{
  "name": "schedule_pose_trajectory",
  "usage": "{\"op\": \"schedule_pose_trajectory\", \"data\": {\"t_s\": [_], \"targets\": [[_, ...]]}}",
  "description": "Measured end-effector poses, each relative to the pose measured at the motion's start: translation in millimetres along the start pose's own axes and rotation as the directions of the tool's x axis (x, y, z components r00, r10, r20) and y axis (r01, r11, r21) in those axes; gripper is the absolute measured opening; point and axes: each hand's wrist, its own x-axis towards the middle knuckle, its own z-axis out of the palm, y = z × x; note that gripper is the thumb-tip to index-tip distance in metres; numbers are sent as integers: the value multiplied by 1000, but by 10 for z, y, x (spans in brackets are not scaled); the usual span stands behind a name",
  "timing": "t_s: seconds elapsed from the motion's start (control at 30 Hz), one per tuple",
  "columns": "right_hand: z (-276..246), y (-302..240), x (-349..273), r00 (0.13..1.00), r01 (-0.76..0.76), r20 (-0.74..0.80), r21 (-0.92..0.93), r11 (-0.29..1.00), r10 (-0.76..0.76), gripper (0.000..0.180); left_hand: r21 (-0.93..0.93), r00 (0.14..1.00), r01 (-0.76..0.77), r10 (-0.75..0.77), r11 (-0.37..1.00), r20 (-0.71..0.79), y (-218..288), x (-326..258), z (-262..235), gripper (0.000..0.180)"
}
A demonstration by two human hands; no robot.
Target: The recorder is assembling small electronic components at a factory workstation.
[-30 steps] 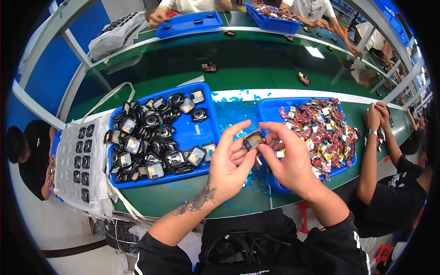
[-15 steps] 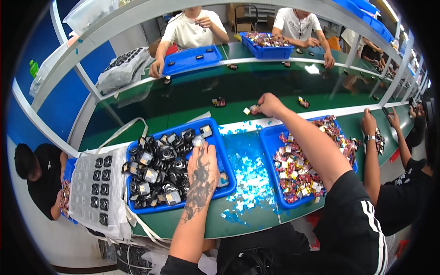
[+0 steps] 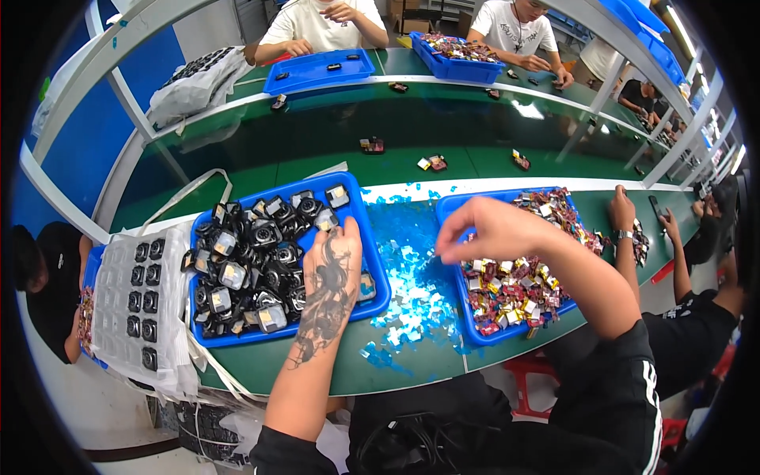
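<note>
Right hand has pulled back from the far conveyor, now over the blue tray of foil-wrapped parts, fingers curled, empty afaict. Left hand still in the black-parts tray, fingertips hidden among the parts — grip can't tell.

I see bright, even overhead light; white glare patches on glossy green belt. Shadows soft, short. I note strong fisheye bend on rails near rim, black vignette in corners. Right hand slightly motion-blurred; centre sharp, far workers softer.
</note>
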Motion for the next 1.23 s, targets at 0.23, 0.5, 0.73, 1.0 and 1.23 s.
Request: {"op": "schedule_pose_trajectory", "data": {"t_s": [0.23,0.5,0.73,1.0,1.23], "targets": [[-236,649,42,913,-302,-401,-554,776,70,13,-69,992,22,-14,997,124,-80,-85,-73,33],[-254,521,-227,986,-159,-34,-467,870,163,24,-32,1000,-28,28,999,-1,-144,-92,38,37],[-97,436,-366,976,-199,-166,-429,881,140,21,-141,995,66,-75,988,-61,-150,-10,-127,30],[177,152,-635,852,9,-508,257,966,127,20,-967,969,245,13,64,246,230,-161,-260,27],[304,-183,-722,984,-12,-144,537,843,105,19,-879,978,-194,162,437,-135,395,-200,-364,52]]}}
